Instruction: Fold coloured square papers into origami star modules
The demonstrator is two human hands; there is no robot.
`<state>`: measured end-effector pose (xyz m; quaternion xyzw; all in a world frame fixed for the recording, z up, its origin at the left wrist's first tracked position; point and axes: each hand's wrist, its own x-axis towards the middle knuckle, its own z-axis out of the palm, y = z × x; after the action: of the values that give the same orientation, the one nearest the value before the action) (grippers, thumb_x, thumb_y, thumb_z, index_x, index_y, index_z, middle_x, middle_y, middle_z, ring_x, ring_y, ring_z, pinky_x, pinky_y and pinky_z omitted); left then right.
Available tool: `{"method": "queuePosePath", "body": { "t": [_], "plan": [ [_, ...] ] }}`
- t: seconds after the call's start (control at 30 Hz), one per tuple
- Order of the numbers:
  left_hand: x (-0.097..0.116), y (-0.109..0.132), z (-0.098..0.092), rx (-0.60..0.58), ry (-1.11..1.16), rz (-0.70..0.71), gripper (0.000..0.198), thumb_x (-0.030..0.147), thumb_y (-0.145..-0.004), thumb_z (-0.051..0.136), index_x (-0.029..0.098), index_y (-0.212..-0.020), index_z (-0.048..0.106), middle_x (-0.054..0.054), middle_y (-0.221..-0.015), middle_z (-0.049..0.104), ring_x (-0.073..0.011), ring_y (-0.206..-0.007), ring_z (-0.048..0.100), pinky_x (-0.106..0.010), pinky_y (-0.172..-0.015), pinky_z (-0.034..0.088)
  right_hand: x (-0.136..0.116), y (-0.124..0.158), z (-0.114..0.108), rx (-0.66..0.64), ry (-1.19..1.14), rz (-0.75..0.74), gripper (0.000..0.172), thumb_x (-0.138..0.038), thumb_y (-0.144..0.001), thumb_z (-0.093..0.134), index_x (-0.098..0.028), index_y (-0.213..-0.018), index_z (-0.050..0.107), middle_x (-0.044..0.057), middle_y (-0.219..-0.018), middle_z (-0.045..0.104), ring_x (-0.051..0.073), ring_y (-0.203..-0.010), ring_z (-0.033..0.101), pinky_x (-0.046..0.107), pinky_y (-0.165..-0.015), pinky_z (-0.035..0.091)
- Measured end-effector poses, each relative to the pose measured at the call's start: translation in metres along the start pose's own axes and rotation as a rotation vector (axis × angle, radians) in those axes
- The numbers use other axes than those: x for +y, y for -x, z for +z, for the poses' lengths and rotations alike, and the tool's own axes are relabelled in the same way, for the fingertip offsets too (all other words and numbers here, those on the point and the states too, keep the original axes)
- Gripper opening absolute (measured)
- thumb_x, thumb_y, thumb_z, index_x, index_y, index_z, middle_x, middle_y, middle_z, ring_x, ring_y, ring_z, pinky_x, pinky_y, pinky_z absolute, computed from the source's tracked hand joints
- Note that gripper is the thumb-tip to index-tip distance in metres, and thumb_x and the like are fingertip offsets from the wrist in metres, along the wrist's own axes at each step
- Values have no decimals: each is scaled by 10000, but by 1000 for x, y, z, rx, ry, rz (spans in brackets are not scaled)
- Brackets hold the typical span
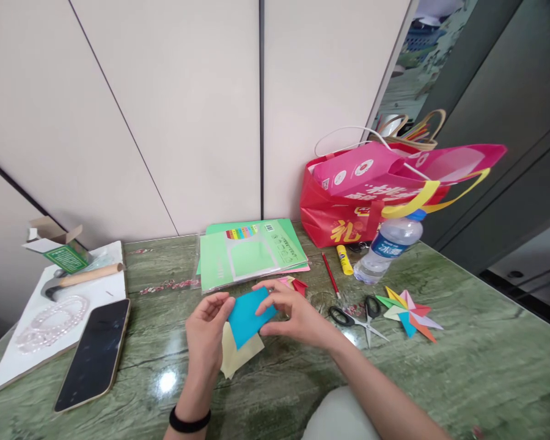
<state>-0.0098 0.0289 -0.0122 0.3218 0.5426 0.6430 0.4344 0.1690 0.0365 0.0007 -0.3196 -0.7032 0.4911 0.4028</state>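
A piece of blue paper is held up between my two hands above the table. My left hand pinches its left corner between thumb and fingers. On the other side, my right hand has its thumb and fingers around the right edge. Below the blue paper lie pale yellow paper pieces, partly covered by it. Behind my right hand a small red and pink folded paper shows in part. Open scissors and a multicoloured folded paper star lie to the right.
A pack of coloured paper lies against the wall. A red pencil, yellow glue stick, water bottle and red bag stand or lie right. Leftward are a phone, hammer, beads and small green box.
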Motion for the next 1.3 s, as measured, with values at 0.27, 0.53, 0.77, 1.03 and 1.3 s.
{"method": "queuePosePath", "body": {
  "t": [0.27, 0.53, 0.77, 1.03, 1.3],
  "plan": [
    [4, 10, 4, -318, 161, -41, 525, 551, -701, 591, 170, -1062, 582, -152, -1064, 643, -258, -897, 622, -395, -760, 503, 3, -8, 7, 336, 29, 33, 85, -247, -670, 689, -176, -668, 642, 52, -882, 621, 184, -848, 574, 286, -711, 467],
    [-5, 15, 9, -450, 116, -43, 390, 395, -669, 698, 185, -995, 657, -73, -855, 706, -247, -794, 660, -408, -787, 497, -3, -4, 5, 418, 166, -78, 78, -127, -688, 642, -203, -690, 662, 53, -938, 625, 196, -897, 580, 331, -796, 454],
    [-8, 11, 4, -242, 12, 120, 200, 345, -703, 663, 154, -730, 712, -32, -760, 714, -219, -751, 650, -353, -759, 503, -28, -5, 8, 267, 111, 122, 352, -200, -544, 756, -185, -875, 638, 66, -1060, 543, 202, -948, 556, 302, -748, 491],
    [3, 13, 9, -167, 83, 107, 382, 300, -667, 706, 172, -1016, 612, -37, -822, 696, -175, -672, 642, -294, -590, 552, -11, -10, 26, 378, -25, 93, 339, -247, -701, 641, -212, -1030, 562, 54, -1048, 605, 192, -915, 574, 267, -675, 502],
    [0, 15, 10, -257, 27, 37, 423, 335, -689, 678, 188, -1080, 613, -53, -937, 679, -184, -729, 628, -293, -587, 568, 4, -4, 24, 418, 99, 122, 224, -252, -744, 617, -205, -962, 643, 43, -924, 666, 192, -819, 611, 270, -632, 487]
  ]
}}
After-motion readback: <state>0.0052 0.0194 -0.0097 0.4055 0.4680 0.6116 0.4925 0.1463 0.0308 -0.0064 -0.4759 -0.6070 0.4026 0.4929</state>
